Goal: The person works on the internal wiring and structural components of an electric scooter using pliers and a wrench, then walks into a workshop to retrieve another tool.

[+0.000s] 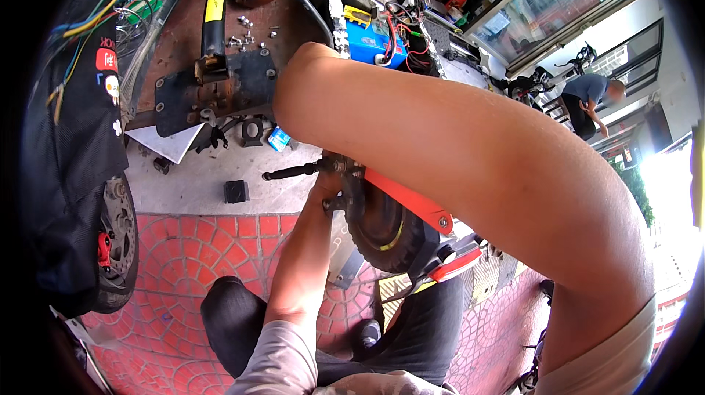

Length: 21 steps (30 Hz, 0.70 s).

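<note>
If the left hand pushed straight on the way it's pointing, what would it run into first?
Most likely the black rod, whose jointed end sits just ahead of the left hand. Past that, the right arm covers the line, but it looks nearer the camera, so depth is unclear.

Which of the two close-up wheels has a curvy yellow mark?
The middle wheel, just right of the left forearm, has the yellow mark. The far-left wheel shows a red part and no yellow.

Blk treaded wheel [383, 227] w/ orange-red arm [413, 202] alongside, tilted, partly hidden, nr person's R leg [427, 325]
</note>
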{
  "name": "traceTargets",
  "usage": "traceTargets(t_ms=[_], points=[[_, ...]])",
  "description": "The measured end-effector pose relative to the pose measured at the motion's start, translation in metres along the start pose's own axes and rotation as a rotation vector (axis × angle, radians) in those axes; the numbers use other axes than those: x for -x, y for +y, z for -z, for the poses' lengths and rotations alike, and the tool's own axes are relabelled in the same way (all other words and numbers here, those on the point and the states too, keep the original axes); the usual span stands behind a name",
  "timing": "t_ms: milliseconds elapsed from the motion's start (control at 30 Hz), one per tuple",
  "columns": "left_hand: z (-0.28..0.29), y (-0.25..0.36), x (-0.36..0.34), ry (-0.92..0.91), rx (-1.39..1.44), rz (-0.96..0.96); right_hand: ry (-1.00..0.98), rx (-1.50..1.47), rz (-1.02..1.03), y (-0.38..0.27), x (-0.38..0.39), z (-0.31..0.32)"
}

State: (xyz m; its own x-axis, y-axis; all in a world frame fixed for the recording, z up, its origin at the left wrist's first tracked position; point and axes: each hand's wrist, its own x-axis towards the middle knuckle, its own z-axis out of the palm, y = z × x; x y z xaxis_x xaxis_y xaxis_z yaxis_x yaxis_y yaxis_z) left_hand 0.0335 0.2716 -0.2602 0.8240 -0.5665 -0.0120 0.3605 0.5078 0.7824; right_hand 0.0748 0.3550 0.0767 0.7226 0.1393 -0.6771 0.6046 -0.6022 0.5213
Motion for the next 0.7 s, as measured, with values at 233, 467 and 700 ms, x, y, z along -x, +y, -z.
traceTargets(t_ms=[233, 467, 700], points=[[0.019, 0.002, 0.013, 0.007, 0.023, 0.046, -0.004, -0.035, -0.023, -0.008, -0.005, -0.025], [0.019, 0.004, 0.019, -0.01, 0.051, 0.063, -0.136, 0.122, 0.118, -0.014, -0.005, -0.017], [0.023, 0.004, 0.052, 0.004, 0.102, 0.068, -0.13, -0.044, 0.098, -0.013, -0.02, -0.024]])
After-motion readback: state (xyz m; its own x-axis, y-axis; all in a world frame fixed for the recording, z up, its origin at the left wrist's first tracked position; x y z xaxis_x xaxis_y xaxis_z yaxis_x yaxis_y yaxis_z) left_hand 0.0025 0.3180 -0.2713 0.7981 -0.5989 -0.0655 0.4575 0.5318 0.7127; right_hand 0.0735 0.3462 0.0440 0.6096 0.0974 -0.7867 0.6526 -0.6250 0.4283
